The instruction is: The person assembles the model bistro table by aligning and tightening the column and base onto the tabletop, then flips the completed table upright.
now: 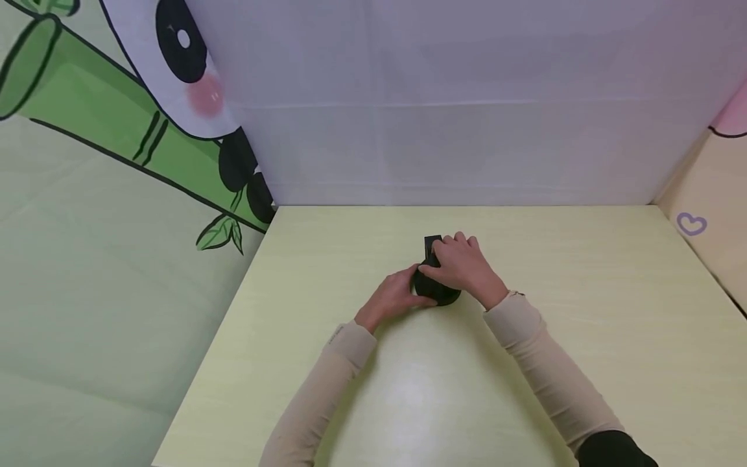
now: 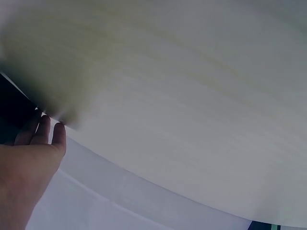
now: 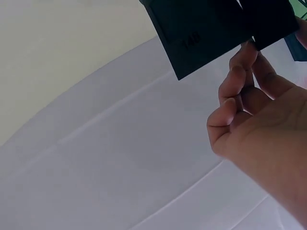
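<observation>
The pale, wood-grained bench (image 1: 583, 337) meets a lilac backdrop (image 1: 467, 97) at its far edge; a left panel (image 1: 105, 292) shows drawn green bamboo (image 1: 111, 104), a right panel (image 1: 718, 188) a purple heart (image 1: 692, 224). In the bench's far half, the black object (image 1: 440, 292) has its long axis running away from me, its flat tab (image 1: 430, 244) towards the backdrop. My left grip (image 1: 397, 295) clasps its rounded end; my right grip (image 1: 465, 264) pinches it beside the tab.

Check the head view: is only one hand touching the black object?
No: the left hand holds the black object on one side, and the right hand holds it on the other.
</observation>
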`<state>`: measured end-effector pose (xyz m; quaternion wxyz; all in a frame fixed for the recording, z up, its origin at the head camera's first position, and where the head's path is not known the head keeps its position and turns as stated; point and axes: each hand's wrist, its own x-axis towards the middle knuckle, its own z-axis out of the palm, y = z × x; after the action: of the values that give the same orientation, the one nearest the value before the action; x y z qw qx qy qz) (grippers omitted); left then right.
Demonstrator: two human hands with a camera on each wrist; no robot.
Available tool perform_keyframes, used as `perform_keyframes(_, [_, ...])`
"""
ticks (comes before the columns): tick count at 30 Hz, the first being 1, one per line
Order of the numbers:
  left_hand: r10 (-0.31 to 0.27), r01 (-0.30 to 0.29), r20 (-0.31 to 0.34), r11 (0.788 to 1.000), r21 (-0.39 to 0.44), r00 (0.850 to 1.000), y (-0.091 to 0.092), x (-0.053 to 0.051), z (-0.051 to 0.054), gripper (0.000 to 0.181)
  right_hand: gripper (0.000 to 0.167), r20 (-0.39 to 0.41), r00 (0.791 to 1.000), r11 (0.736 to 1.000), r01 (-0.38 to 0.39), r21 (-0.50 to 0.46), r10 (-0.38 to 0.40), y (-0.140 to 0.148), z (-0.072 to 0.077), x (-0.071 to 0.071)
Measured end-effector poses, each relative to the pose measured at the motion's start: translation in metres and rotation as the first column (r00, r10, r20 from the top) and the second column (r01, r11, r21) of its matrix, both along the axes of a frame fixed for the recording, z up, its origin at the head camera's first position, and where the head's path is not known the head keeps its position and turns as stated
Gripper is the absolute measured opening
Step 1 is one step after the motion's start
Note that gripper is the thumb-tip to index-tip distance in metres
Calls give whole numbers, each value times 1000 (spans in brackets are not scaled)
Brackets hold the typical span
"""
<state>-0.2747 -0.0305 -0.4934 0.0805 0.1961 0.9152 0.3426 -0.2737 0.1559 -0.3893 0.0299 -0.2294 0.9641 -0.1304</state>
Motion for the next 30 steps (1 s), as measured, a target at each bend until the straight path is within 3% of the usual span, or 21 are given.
perform_keyframes(11, [9,-9,-9,999,-34,1000,2,0,0,73,49,15,997,997,-73,-30,73,13,0,5])
perform_keyframes(19, [10,-11,-15,998,-54,1000,1,0,0,79,58,17,998,998,-54,-22,54,21,0,9])
perform_keyframes(30, [7,-8,-16,999,-44,1000,2,1,0,77,51,-79,996,999,-47,-13,46,23,-7,14])
